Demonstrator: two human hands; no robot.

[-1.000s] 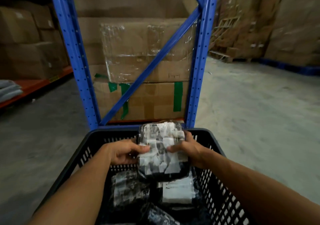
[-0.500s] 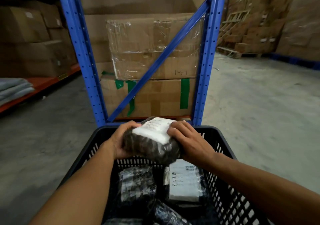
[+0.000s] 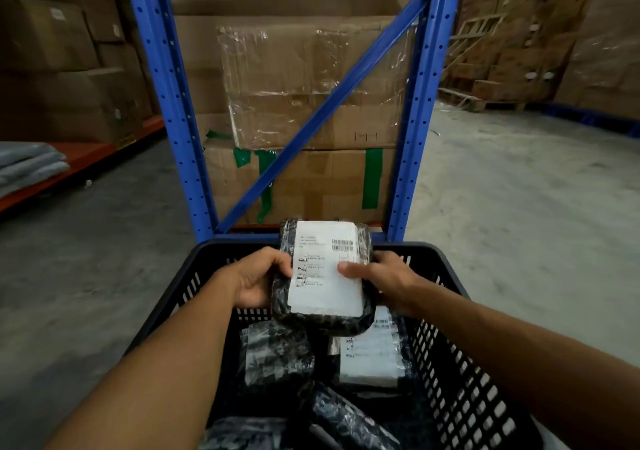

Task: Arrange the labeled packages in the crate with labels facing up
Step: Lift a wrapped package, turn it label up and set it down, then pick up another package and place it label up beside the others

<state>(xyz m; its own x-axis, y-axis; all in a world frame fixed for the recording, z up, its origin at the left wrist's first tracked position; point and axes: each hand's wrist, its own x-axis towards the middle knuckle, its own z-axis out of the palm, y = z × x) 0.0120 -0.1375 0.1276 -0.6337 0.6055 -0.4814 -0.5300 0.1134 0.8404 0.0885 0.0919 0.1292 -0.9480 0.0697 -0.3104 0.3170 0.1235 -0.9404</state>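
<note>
Above the crate (image 3: pixel 450 352), package (image 3: pixel 323 273) label-up, edges pinched between left hand (image 3: pixel 258 278), right hand (image 3: pixel 388 281).

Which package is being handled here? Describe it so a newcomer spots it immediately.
Find the black crate before the blue rack. Above its far end, both hands grip a dark wrapped package. Unlike those lying inside, it is lifted, its white label facing up.
</note>
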